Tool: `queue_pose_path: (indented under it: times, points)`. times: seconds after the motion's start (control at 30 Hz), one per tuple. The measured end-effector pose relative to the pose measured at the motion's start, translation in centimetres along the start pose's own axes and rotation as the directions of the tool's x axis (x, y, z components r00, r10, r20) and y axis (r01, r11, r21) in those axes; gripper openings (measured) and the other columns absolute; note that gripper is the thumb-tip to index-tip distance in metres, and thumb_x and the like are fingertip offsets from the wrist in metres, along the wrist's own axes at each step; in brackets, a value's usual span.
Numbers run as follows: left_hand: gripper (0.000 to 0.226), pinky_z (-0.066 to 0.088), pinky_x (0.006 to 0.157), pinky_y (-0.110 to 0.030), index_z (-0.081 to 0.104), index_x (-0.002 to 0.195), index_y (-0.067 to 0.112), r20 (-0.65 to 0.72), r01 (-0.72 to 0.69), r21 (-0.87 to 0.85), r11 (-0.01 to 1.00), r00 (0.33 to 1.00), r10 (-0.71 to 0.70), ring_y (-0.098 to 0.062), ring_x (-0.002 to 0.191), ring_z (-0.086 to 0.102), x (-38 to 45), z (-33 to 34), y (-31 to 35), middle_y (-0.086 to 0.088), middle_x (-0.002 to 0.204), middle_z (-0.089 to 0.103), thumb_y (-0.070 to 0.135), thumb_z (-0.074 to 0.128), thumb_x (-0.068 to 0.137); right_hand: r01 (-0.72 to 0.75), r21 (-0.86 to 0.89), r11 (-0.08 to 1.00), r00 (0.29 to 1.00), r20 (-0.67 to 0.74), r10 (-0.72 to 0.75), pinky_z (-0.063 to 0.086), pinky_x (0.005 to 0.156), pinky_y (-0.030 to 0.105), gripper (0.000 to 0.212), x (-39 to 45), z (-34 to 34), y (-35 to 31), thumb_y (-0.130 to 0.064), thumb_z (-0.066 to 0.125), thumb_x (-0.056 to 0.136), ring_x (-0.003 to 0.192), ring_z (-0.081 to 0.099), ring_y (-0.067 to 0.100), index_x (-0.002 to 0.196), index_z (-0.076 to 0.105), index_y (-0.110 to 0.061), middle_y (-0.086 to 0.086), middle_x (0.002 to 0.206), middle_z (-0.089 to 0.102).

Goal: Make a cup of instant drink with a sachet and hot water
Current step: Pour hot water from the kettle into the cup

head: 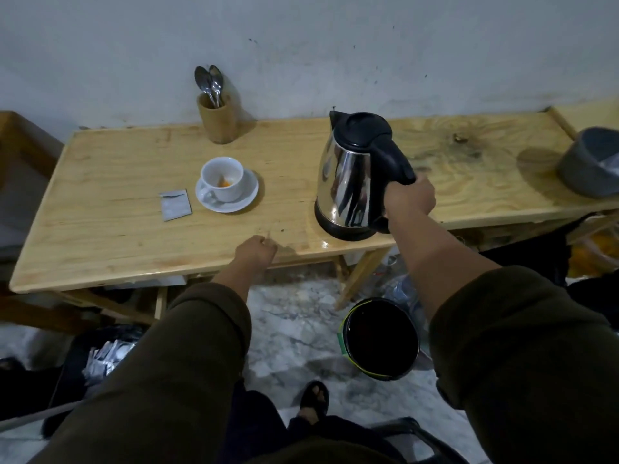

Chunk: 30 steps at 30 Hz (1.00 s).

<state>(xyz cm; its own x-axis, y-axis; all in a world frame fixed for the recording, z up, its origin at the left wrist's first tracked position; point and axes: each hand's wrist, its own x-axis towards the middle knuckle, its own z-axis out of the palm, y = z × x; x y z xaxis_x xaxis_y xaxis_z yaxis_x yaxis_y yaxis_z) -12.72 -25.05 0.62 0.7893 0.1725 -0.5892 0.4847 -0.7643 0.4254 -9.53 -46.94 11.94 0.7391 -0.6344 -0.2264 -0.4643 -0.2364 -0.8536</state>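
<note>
A steel kettle point(345, 182) with a black lid and handle stands on the wooden table point(117, 229), right of centre. My right hand point(409, 197) is closed around its handle. A white cup point(223, 178) sits on a white saucer point(246, 195) to the left, with orange powder at the bottom of the cup. A torn silver sachet point(175, 204) lies flat just left of the saucer. My left hand point(256, 250) rests as a loose fist on the table's front edge and holds nothing.
A wooden holder point(217, 120) with two spoons point(209, 83) stands at the back by the wall. A grey bowl point(591, 162) sits at the far right. Below the table are a black bin point(382, 339) and a box of sachets point(107, 358) on the floor.
</note>
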Motion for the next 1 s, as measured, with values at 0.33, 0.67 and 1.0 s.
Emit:
queue_pose_path:
  times: [0.33, 0.67, 1.0]
  points:
    - [0.058, 0.039, 0.111, -0.044, 0.049, 0.132, -0.001, -0.091, 0.126, -0.514, 0.849, 0.975, -0.2, -0.039, 0.127, 0.049, 2.8, -6.2, -2.4, -0.022, 0.138, 0.052, 0.043, 0.034, 0.099, 0.352, -0.345, 0.87, 0.936, 0.128, -0.328, 0.041, 0.071, 0.028, 0.026, 0.0, 2.4, -5.2, 0.0, 0.048, 0.079, 0.086, 0.054, 0.029, 0.102, 0.058, -0.008, 0.011, 0.097, 0.061]
    - [0.05, 0.043, 0.103, -0.038, 0.052, 0.13, -0.002, -0.122, 0.162, -0.461, 0.873, 0.962, -0.243, -0.035, 0.127, 0.051, 6.6, -12.3, -4.3, -0.021, 0.136, 0.054, 0.033, 0.035, 0.098, 0.651, -0.601, 0.464, 0.753, 0.432, -0.497, 0.035, 0.068, 0.029, 0.02, -1.6, 8.4, -9.8, -0.003, 0.053, 0.079, 0.081, 0.049, 0.03, 0.098, 0.057, -0.005, 0.008, 0.083, 0.05]
    - [0.054, 0.045, 0.098, -0.036, 0.051, 0.13, -0.002, -0.074, 0.181, -0.348, 0.92, 0.973, -0.22, -0.032, 0.121, 0.055, 8.4, -14.2, -4.2, -0.017, 0.128, 0.06, 0.038, 0.048, 0.094, 0.687, -0.696, 0.209, 0.69, 0.536, -0.486, 0.039, 0.077, 0.034, 0.013, -3.9, 12.9, -12.6, -0.008, 0.05, 0.084, 0.077, 0.043, 0.027, 0.085, 0.041, -0.016, 0.007, 0.082, 0.049]
